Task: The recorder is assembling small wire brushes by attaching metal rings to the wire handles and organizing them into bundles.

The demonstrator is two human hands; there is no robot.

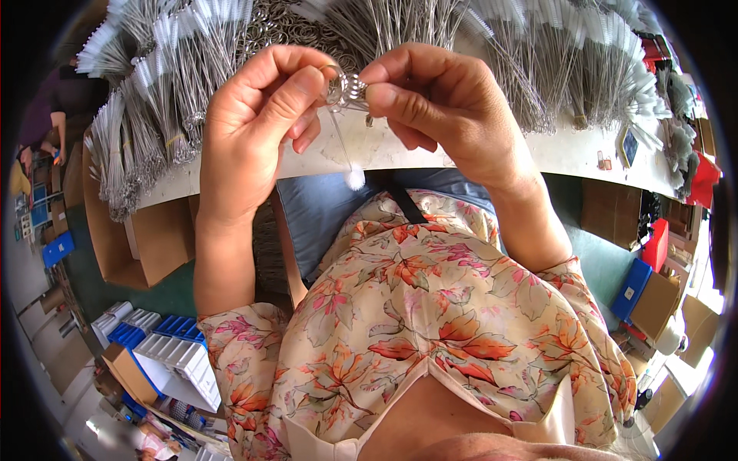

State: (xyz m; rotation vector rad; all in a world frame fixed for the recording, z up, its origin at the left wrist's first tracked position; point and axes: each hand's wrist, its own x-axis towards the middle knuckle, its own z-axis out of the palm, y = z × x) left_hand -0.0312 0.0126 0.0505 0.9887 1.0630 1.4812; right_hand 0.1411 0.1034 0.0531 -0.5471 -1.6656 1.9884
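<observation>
Pinched between the thumb and forefinger of my left hand [269, 115] is a shiny metal split ring [335, 86]. My right hand [438, 96] meets it from the other side, its thumb and forefinger closed on small shiny wire loops [356, 87] beside the ring. Whether these loops are threaded on the ring is too small to tell. Below the fingers hangs a thin wire cleaning brush [354, 179] with a white bristle tip, over the table's near edge. Both hands are raised above the white table [453, 157].
Bundles of white-tipped wire brushes [165, 107] line the table's left, with more brushes [569, 77] at the right. A heap of metal rings [288, 31] lies at the back. Cardboard boxes [146, 246] stand below left, plastic bins [181, 361] behind them. Another person's arm [58, 127] shows far left.
</observation>
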